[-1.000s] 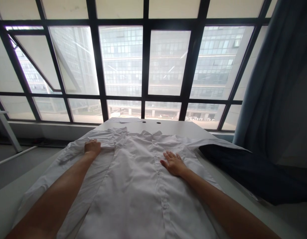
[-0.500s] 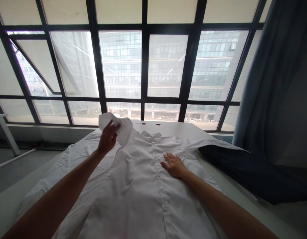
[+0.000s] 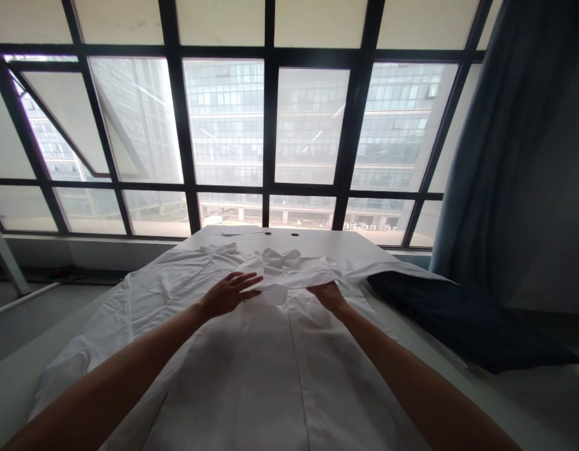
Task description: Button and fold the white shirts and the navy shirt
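Note:
A white button-up shirt (image 3: 252, 369) lies spread out, its collar (image 3: 277, 255) toward the far side. One of its sleeves (image 3: 299, 279) runs across the chest from left to right. My left hand (image 3: 230, 294) is at the left part of this sleeve, fingers stretched and apart, holding nothing. At the sleeve's right part, my right hand (image 3: 331, 295) grips the near edge, its fingertips partly hidden by the cloth. More white cloth (image 3: 167, 282) lies rumpled to the left under the shirt.
A dark navy folded cloth (image 3: 463, 319) lies on the right. The white table (image 3: 350, 243) shows two dark round holes at its far end. Behind it stands a black-framed window wall (image 3: 269, 125), with a blue-grey curtain (image 3: 482, 156) on the right.
The sleeve, lifted in my left hand, has come down across the chest to the right. My left hand has let go and opened. My right hand, flat on the shirt before, now grips the sleeve.

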Tool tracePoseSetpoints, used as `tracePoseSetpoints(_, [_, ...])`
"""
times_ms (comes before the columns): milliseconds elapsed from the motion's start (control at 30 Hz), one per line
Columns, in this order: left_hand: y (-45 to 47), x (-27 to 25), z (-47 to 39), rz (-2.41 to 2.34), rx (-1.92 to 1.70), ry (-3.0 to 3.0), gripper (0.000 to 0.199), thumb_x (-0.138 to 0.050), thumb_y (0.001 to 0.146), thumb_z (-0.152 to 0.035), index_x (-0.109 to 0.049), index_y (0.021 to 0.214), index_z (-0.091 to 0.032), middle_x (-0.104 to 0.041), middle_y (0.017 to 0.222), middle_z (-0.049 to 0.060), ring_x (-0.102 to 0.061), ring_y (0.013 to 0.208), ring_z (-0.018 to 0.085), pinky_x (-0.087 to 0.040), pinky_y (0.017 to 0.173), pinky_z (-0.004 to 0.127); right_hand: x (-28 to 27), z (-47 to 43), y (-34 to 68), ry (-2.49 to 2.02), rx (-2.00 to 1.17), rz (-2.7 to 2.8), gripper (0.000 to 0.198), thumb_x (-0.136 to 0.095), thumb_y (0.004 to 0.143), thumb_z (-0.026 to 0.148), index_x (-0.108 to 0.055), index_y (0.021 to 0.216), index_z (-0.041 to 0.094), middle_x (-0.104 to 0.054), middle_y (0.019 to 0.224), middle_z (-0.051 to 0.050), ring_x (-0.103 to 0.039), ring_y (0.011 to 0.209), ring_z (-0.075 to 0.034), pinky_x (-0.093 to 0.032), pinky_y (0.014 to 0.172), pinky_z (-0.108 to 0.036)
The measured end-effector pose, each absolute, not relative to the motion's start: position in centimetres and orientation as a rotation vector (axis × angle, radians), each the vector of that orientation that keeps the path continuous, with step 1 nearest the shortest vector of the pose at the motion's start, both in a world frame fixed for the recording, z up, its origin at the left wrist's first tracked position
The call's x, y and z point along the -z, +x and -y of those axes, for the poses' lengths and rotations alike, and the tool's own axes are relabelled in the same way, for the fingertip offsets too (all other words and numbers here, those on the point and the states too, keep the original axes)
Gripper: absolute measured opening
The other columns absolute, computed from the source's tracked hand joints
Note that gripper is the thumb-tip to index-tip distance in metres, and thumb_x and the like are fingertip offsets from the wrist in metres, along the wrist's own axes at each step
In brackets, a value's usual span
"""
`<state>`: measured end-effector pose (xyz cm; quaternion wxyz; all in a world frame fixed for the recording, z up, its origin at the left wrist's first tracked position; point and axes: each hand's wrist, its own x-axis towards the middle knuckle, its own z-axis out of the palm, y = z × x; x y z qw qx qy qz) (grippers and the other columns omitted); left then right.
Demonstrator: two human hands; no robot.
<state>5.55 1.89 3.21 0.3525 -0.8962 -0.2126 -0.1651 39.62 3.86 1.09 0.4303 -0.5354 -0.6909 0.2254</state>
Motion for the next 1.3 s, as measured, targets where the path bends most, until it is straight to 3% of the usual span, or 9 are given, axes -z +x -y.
tracePoseSetpoints(133, [5.2, -3.4, -2.1, 0.627, 0.514, -2.284, 0.044, -0.046, 0.094, -0.007, -0.059, 0.131, -0.028, -0.061, 0.128, 0.009, -0.056, 0.115, 0.021, -0.046, 0.092, 0.036, -1.9, -4.1, 40.0, -1.437, -0.46, 1.368, 0.077, -0.068, 0.073, 0.052, -0.042, 0.136, 0.017, -0.061, 0.124, -0.016, -0.065, 0.098, -0.03, -0.054, 0.088, -0.043])
tracePoseSetpoints(233, [4.9, -3.7, -2.4, 0.69, 0.539, -2.291, 0.045, -0.044, 0.095, -0.009, -0.057, 0.133, -0.029, -0.063, 0.111, 0.008, -0.059, 0.097, 0.019, -0.049, 0.084, 0.033, -3.4, -4.0, 41.2, -1.519, -0.246, 1.407, 0.102, -0.071, 0.072, 0.052, -0.019, 0.152, 0.015, -0.038, 0.147, -0.022, -0.057, 0.116, -0.033, -0.05, 0.095, -0.043])
tracePoseSetpoints(400, [5.4, -4.7, -2.4, 0.687, 0.575, -2.323, 0.046, -0.04, 0.097, -0.011, -0.057, 0.135, -0.03, -0.062, 0.102, 0.007, -0.057, 0.088, 0.017, -0.049, 0.081, 0.032, -5.1, -3.8, 42.4, -1.626, 0.099, 2.074, 0.087, -0.073, 0.073, 0.043, -0.035, 0.149, 0.026, -0.024, 0.16, -0.01, -0.024, 0.144, -0.035, -0.026, 0.115, -0.05])
tracePoseSetpoints(600, [6.0, -5.8, -1.9, 0.652, 0.515, -2.318, 0.047, -0.039, 0.096, -0.01, -0.056, 0.135, -0.029, -0.065, 0.11, 0.007, -0.057, 0.097, 0.019, -0.048, 0.084, 0.033, -5.0, -5.3, 40.2, -1.623, 0.016, 2.188, 0.093, -0.067, 0.077, 0.03, -0.019, 0.157, 0.02, -0.021, 0.161, -0.011, -0.021, 0.146, -0.029, -0.023, 0.117, -0.046])
tracePoseSetpoints(733, [5.9, -6.5, -1.5, 0.618, 0.484, -2.297, 0.046, -0.039, 0.097, -0.008, -0.056, 0.135, -0.029, -0.065, 0.115, 0.006, -0.057, 0.098, 0.018, -0.047, 0.084, 0.032, -5.6, -7.0, 37.9, -1.579, 0.02, 2.229, 0.07, -0.065, 0.081, 0.029, -0.042, 0.147, 0.022, -0.022, 0.161, -0.009, -0.021, 0.146, -0.029, -0.023, 0.116, -0.047])
tracePoseSetpoints(833, [5.5, -7.0, -1.4, 0.652, 0.503, -2.289, 0.046, -0.038, 0.097, -0.008, -0.056, 0.134, -0.028, -0.065, 0.116, 0.006, -0.058, 0.099, 0.018, -0.046, 0.084, 0.032, -6.7, -7.6, 36.6, -1.509, -0.101, 2.19, 0.027, -0.057, 0.088, 0.03, -0.071, 0.108, 0.02, -0.051, 0.144, -0.011, -0.041, 0.135, -0.03, -0.033, 0.109, -0.044])
tracePoseSetpoints(900, [5.2, -7.1, -1.6, 0.729, 0.527, -2.306, 0.044, -0.039, 0.098, -0.012, -0.053, 0.137, -0.026, -0.065, 0.117, 0.008, -0.059, 0.1, 0.019, -0.047, 0.085, 0.033, -7.5, -7.2, 36.6, -1.471, -0.208, 2.154, 0.029, -0.047, 0.093, 0.033, -0.071, 0.088, 0.017, -0.07, 0.11, -0.012, -0.06, 0.11, -0.027, -0.045, 0.095, -0.038])
tracePoseSetpoints(1000, [4.8, -6.3, -2.2, 0.975, 0.558, -2.358, 0.045, -0.042, 0.1, -0.025, -0.043, 0.145, -0.02, -0.066, 0.119, 0.012, -0.061, 0.101, 0.023, -0.048, 0.087, 0.038, -8.7, -5.2, 38.1, -1.46, -0.338, 2.028, 0.044, -0.036, 0.096, 0.041, -0.067, 0.075, 0.016, -0.07, 0.076, -0.009, -0.066, 0.077, -0.024, -0.052, 0.071, -0.033])
tracePoseSetpoints(1300, [5.6, -1.7, -4.6, 1.767, 0.456, -2.472, 0.051, -0.03, 0.102, -0.043, -0.044, 0.144, -0.019, -0.055, 0.14, 0.013, -0.053, 0.127, 0.029, -0.042, 0.103, 0.042, -9.9, 5.3, 46.2, -1.648, -1.447, 1.57, 0.024, -0.068, 0.08, 0.04, -0.069, 0.082, 0.016, -0.072, 0.079, -0.008, -0.068, 0.071, -0.022, -0.054, 0.062, -0.029])
